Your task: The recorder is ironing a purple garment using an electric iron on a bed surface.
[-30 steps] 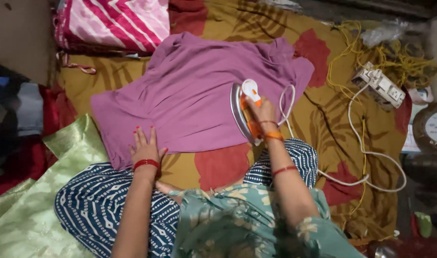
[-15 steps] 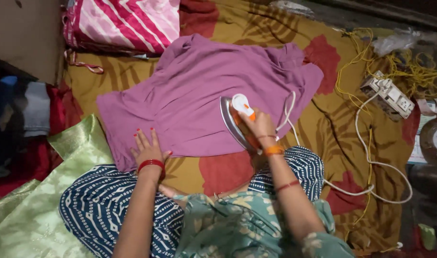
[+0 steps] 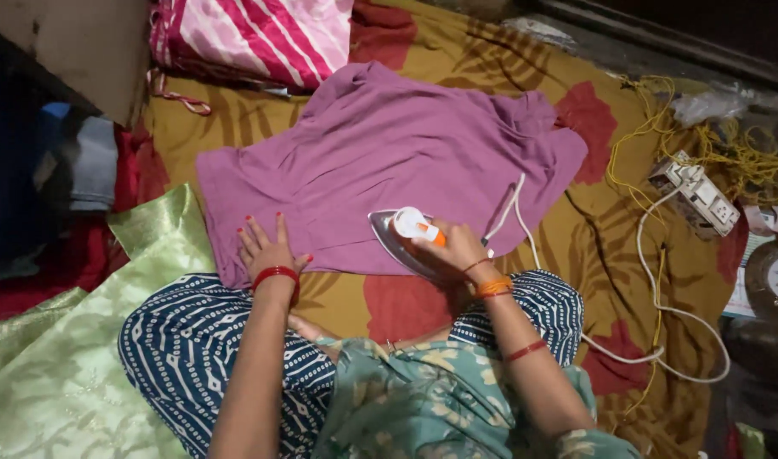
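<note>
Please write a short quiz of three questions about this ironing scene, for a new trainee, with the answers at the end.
1. True or false: the left hand lies flat on the purple garment.
2. What does the right hand grip? A) a white and orange iron B) a pair of scissors C) a hairbrush
3. Fill the gap: the iron's white cord runs toward a white power strip on the person's ____ side.

Key
1. True.
2. A: the iron rests on the near edge of the garment.
3. Right.
</note>
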